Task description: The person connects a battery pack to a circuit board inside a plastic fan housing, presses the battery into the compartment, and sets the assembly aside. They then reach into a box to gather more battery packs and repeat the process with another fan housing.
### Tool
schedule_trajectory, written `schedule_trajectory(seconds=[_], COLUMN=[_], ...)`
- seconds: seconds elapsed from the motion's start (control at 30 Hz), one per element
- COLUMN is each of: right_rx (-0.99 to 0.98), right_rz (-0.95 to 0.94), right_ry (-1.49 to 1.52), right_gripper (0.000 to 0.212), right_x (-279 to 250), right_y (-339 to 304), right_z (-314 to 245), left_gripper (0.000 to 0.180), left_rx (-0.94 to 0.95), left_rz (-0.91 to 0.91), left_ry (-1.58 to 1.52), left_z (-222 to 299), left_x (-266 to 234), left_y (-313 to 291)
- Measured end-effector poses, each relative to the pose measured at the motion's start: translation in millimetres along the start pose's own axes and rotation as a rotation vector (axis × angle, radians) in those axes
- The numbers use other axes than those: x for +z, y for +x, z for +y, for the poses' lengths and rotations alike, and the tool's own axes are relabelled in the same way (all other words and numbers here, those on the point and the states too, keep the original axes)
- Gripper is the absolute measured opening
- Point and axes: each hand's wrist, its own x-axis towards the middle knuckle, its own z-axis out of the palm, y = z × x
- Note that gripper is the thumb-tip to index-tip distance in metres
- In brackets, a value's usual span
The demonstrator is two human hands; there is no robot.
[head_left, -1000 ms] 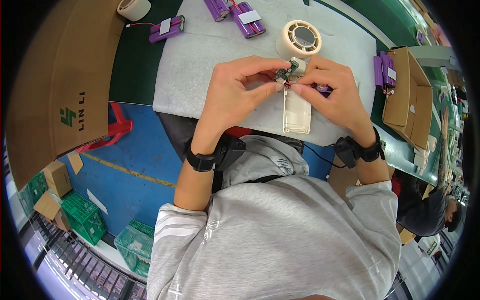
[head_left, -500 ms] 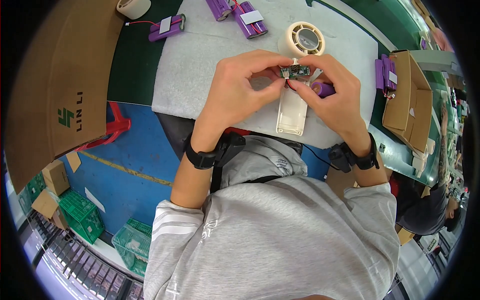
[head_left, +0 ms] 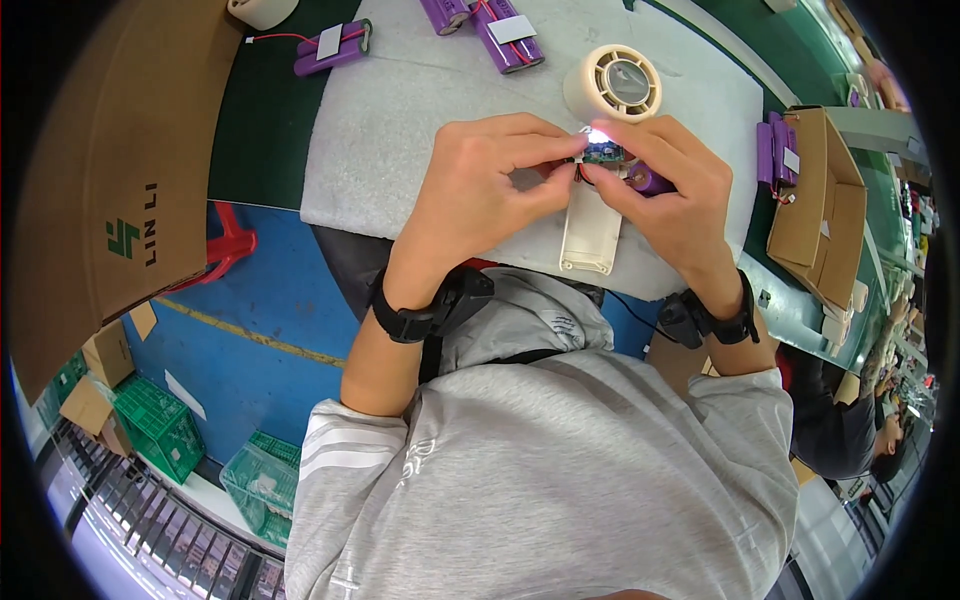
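Observation:
Over the work mat, a small green circuit board [head_left: 604, 153] is pinched between my two hands, with a bright white light glowing along its upper edge. My left hand [head_left: 475, 185] is closed at the board's left side, thumb and forefinger by the white connector with thin red and black wires. From the other side my right hand [head_left: 682, 185] grips the board between forefinger and thumb. Below lies a long cream plastic handle shell [head_left: 590, 238]. A purple battery cell [head_left: 648, 180] shows beside my right fingers. Just beyond is a round cream fan head [head_left: 612, 84] with a spoked rim.
Purple battery packs [head_left: 333, 47] with wires lie at the far left, and more [head_left: 505, 38] at the back. An open cardboard box [head_left: 815, 205] stands at right, with purple packs [head_left: 778, 150] beside it. A large carton [head_left: 120, 170] borders the left; a red stool [head_left: 230, 243] stands below.
A bright light has come on at the board. My left fingers have shifted from the board's front to its left edge. The fan head and shell sit slightly further right in view.

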Motion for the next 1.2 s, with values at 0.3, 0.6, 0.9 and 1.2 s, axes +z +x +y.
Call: schedule_trajectory(seconds=[0.3,0.6,0.9,1.2], right_rx=[0.018,0.357,0.250,0.294], right_rz=[0.009,-0.042,-0.014,-0.115], right_ry=[-0.040,0.127,0.129,0.112], right_gripper=[0.033,0.026,0.019,0.017], right_x=[1.6,-1.3,-3.8,-10.3], right_y=[-1.2,-0.2,-1.8,-1.6], right_z=[-4.4,-9.3,-7.9,-4.7], left_gripper=[0.021,0.030,0.039,0.043], left_rx=[0.039,-0.009,-0.107,-0.070], left_rz=[0.006,0.024,0.117,0.012], left_ry=[0.018,-0.175,0.164,0.096], left_z=[-1.2,-0.1,16.2,15.0], left_x=[1.4,8.6,32.9,23.1], left_y=[0.5,1.7,-8.1,-6.1])
